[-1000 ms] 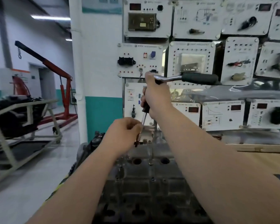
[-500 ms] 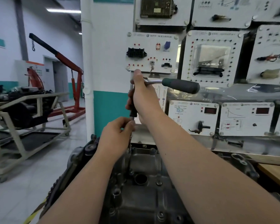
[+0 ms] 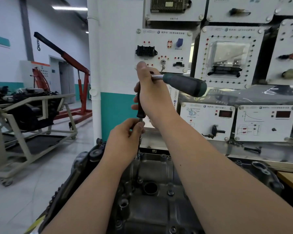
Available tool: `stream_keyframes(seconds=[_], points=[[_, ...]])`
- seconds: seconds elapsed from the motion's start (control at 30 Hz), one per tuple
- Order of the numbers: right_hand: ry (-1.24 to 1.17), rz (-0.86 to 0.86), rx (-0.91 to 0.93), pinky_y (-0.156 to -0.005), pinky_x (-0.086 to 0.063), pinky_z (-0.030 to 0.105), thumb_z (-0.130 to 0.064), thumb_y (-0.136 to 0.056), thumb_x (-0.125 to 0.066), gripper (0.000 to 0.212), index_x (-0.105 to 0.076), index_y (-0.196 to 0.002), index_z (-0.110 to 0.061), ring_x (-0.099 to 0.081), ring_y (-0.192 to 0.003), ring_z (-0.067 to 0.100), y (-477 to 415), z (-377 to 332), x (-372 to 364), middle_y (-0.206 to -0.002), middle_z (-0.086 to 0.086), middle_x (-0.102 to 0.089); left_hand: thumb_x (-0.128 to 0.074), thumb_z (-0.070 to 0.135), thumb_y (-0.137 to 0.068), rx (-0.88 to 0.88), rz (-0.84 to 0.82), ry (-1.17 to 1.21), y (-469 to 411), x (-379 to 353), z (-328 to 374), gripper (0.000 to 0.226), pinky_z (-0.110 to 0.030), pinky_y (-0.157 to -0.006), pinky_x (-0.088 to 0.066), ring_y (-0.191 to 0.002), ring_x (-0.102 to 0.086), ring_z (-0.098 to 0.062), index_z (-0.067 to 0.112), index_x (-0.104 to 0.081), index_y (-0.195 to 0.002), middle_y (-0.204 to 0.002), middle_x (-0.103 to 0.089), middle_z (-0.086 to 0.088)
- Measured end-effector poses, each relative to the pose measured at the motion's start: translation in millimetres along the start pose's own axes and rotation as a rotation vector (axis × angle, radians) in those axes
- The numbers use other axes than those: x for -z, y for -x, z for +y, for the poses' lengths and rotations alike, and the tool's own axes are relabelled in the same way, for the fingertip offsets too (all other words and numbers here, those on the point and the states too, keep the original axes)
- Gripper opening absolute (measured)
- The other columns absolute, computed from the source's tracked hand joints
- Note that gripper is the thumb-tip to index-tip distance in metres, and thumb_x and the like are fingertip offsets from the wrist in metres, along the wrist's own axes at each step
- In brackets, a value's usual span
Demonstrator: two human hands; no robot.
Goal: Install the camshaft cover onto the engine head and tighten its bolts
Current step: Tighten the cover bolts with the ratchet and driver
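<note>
A grey metal camshaft cover (image 3: 152, 205) lies on the engine head at the bottom centre, with bolts along its edges. My right hand (image 3: 150, 97) grips the head of a ratchet wrench (image 3: 184, 83), whose dark green handle points right. From it a black extension bar (image 3: 139, 107) drops straight down to a bolt at the cover's far edge (image 3: 138, 155). My left hand (image 3: 125, 141) pinches the lower end of that bar just above the bolt.
A wall of white training panels (image 3: 227, 56) with sockets and displays stands right behind the engine. A white pillar (image 3: 95, 65) rises left of it. A red engine crane (image 3: 71, 68) and an engine on a trolley (image 3: 32, 112) stand on the floor at the left.
The ratchet handle has swung from pointing right toward me. My view has moved closer and lower over the cover. Both hands keep their hold.
</note>
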State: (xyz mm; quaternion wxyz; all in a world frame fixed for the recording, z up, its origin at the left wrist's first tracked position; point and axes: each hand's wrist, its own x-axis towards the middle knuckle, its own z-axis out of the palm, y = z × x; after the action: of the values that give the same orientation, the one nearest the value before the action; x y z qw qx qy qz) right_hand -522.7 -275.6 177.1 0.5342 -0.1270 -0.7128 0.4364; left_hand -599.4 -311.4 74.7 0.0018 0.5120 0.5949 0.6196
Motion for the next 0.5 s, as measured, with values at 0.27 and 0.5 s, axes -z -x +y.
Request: stream_keyframes(seconds=[0.27, 0.5], points=[[0.020, -0.018, -0.037, -0.058, -0.049, 0.037, -0.047, -0.094, -0.048, 0.027, -0.051, -0.108, -0.025, -0.051, -0.057, 0.014, 1, 4, 3, -0.071, -0.001, -0.050, -0.047, 0.033, -0.095, 0.001, -0.022, 0.025, 1, 0, -1, 0.019, -0.050, -0.075, -0.055, -0.076, -0.064, -0.023, 0.028, -0.061, -0.085, -0.079, -0.065, 0.017], [0.517, -0.025, 0.322, -0.074, -0.046, 0.031, -0.037, -0.100, -0.046, 0.019, -0.051, -0.112, -0.024, -0.052, -0.088, 0.012, 0, -7, 8, -0.110, 0.002, -0.049, -0.039, 0.031, -0.097, -0.030, -0.046, -0.037, 1, -5, -2, 0.019, -0.032, -0.067, -0.050, -0.068, -0.058, -0.002, 0.031, -0.055, -0.087, -0.076, -0.062, 0.025]])
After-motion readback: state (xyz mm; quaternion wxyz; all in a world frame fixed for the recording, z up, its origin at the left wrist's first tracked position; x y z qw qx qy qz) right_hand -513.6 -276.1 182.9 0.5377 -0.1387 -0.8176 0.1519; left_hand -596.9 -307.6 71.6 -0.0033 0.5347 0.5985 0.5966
